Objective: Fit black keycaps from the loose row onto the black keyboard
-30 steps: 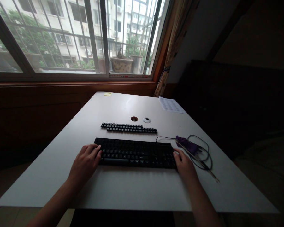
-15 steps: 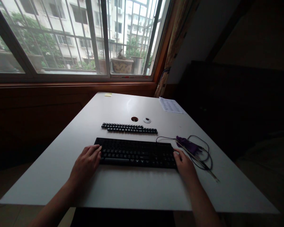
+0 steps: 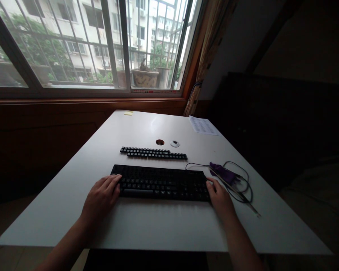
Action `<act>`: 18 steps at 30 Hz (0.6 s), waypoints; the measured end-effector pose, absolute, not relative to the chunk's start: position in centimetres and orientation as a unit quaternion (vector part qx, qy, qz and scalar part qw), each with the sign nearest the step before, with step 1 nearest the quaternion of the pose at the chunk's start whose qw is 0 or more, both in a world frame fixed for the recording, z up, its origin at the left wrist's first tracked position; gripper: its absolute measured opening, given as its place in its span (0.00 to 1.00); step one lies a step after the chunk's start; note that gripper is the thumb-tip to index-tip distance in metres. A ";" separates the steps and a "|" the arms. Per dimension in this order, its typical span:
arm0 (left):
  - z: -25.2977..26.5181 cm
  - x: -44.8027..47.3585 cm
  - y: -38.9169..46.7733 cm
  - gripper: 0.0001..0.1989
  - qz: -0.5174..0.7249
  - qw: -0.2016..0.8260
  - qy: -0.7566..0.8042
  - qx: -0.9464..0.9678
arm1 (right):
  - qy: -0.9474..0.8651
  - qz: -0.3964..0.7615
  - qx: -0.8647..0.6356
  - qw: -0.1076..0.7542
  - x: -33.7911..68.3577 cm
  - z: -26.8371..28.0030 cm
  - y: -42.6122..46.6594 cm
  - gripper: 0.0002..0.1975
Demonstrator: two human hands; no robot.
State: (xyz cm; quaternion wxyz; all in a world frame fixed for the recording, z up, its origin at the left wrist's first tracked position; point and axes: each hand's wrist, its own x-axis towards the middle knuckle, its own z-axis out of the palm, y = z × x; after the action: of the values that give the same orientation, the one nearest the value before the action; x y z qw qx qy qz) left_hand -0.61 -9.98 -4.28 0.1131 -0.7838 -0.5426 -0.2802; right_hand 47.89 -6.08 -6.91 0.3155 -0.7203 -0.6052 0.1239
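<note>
A black keyboard lies flat on the white table, its upper rows looking bare of keycaps while lower rows carry them. My left hand grips its left end, fingers closed over the edge. At the opposite end, my right hand holds the right side with thumb and fingers. Beyond the keyboard, loose black keycaps are lined up in rows. Close to my right hand lie a dark purple cloth, a looped cable and a thin brush-like stick.
The white table has a round hole with a white ring-shaped cover beside it. A printed sheet lies at the far right corner, a yellow sticky note at the far left. A barred window stands behind.
Both hands stay on the keyboard's ends. The whole view has shifted very slightly; nothing on the table has visibly moved by itself.
</note>
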 end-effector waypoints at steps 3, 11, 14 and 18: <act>-4.4 -0.7 -10.0 0.18 -0.277 0.114 -0.548 -0.781 | -0.608 0.121 -0.717 0.318 47.9 -7.0 -6.1 0.27; -4.3 -0.7 -9.8 0.19 -0.268 0.099 -0.561 -0.777 | -0.607 0.114 -0.720 0.315 48.0 -7.2 -6.0 0.27; -4.3 -0.7 -9.7 0.20 -0.270 0.099 -0.564 -0.774 | -0.609 0.112 -0.718 0.317 47.9 -7.0 -6.1 0.26; -4.2 -0.8 -9.7 0.20 -0.270 0.093 -0.554 -0.782 | -0.608 0.121 -0.719 0.314 47.8 -6.8 -6.2 0.27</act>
State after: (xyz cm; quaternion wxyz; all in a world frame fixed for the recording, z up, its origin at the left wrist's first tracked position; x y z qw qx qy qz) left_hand -0.83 -9.69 -4.21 0.0932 -0.7821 -0.5537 -0.2703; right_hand 47.84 -6.15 -6.80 0.3141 -0.7189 -0.6082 0.1209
